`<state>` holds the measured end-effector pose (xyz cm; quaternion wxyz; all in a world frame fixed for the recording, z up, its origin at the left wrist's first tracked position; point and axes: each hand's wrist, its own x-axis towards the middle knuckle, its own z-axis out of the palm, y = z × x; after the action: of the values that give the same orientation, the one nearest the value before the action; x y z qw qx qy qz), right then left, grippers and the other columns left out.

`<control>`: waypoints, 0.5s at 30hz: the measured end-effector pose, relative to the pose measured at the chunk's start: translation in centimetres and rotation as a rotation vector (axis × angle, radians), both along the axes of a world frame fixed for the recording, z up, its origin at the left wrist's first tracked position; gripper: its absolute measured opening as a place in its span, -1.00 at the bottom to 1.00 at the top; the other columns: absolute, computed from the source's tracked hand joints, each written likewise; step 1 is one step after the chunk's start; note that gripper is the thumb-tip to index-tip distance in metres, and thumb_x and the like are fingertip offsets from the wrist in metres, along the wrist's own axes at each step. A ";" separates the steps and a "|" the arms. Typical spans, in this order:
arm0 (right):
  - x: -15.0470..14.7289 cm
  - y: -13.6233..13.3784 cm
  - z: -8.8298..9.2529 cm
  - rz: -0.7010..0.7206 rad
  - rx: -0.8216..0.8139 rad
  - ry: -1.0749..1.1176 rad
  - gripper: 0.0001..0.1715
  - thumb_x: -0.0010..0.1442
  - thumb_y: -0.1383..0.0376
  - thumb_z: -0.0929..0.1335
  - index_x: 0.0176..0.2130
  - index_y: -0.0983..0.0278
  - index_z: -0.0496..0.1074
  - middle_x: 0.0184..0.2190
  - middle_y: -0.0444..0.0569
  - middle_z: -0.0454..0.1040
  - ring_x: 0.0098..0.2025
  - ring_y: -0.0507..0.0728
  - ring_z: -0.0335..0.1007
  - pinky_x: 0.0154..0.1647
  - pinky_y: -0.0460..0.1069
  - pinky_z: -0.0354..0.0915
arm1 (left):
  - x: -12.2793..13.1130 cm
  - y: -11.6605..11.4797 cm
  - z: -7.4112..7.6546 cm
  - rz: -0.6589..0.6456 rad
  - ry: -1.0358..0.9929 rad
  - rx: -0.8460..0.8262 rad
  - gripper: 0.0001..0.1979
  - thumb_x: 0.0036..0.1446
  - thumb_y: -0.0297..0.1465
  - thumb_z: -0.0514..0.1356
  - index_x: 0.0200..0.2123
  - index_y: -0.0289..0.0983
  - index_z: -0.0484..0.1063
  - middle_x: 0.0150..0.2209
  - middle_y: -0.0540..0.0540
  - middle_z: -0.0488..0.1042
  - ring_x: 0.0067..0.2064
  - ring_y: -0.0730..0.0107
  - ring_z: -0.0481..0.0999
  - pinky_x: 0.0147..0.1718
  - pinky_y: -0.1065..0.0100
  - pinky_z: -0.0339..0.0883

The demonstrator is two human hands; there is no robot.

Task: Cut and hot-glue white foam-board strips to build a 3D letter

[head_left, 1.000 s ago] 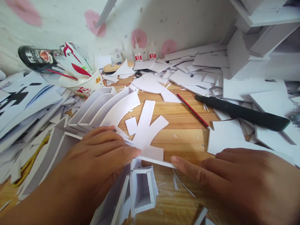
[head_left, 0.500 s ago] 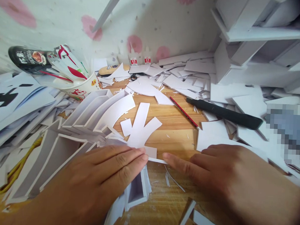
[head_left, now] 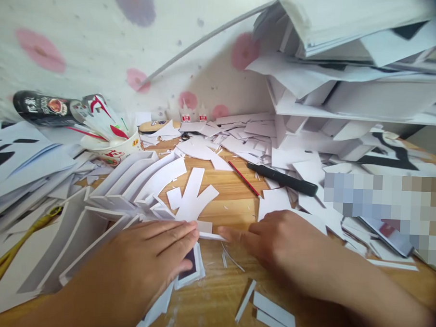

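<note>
A short, narrow white board strip [head_left: 210,236] spans the gap between my two hands. My left hand [head_left: 152,257] lies over the near part of a white frame with curved compartments [head_left: 128,179], its fingers stretched out together and their tips at the strip's left end. The thumb shows lower down, apart from the fingertips. At the strip's right end is the tip of my right hand's [head_left: 275,243] index finger; the other fingers are curled and the thumb is hidden. Just beyond the strip lie a forked white cutout [head_left: 192,201] and a small white piece [head_left: 173,198].
A red pencil [head_left: 244,179] and a black bar-shaped tool [head_left: 282,178] lie beyond my right hand. Offcuts [head_left: 275,308] are near the front. A paper cup [head_left: 122,149] of tools, yellow-handled scissors [head_left: 15,251] and paper sheets are left. A stacked white structure [head_left: 314,100] stands at right.
My view has tilted and shifted to the right, so more of the white structure and the right side of the table shows. Both hands stay at the strip with little visible change.
</note>
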<state>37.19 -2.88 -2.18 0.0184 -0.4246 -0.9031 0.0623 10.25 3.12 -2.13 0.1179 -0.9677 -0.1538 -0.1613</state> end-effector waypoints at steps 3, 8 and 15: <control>1.1 0.5 0.6 0.023 0.001 0.250 -0.49 0.29 0.25 0.33 0.21 0.23 0.33 -0.32 -0.02 0.60 -0.35 0.09 0.48 -0.36 -0.05 0.24 | 0.0 0.1 -0.1 -0.025 -0.004 0.023 -0.64 0.33 -0.46 -0.06 -0.13 -0.30 0.55 -0.08 -0.08 0.61 -0.14 0.29 0.64 -0.21 0.28 0.56; 3.9 3.0 1.7 -0.439 0.261 0.182 -0.66 0.34 0.22 0.23 -0.09 0.28 0.52 -0.21 0.04 0.59 -0.22 0.14 0.49 -0.24 -0.02 0.29 | 0.1 0.1 0.0 -0.043 -0.047 -0.006 -0.66 0.30 -0.48 -0.03 -0.15 -0.30 0.57 -0.10 -0.08 0.62 -0.16 0.27 0.64 -0.20 0.25 0.57; 6.5 7.2 0.4 -0.594 -0.026 -0.327 -0.62 0.23 0.31 0.26 0.00 0.14 0.50 -0.01 0.03 0.51 -0.09 0.23 0.47 -0.28 -0.01 0.27 | 0.0 0.0 -0.2 0.029 -0.004 -0.167 -0.69 0.30 -0.45 0.01 -0.10 -0.30 0.55 -0.06 -0.13 0.60 -0.10 0.21 0.62 -0.09 0.15 0.52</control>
<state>43.66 4.30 -1.82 -0.1146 -0.6735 -0.7302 -0.0034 10.29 3.09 -2.30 0.0390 -0.9715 -0.1811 -0.1480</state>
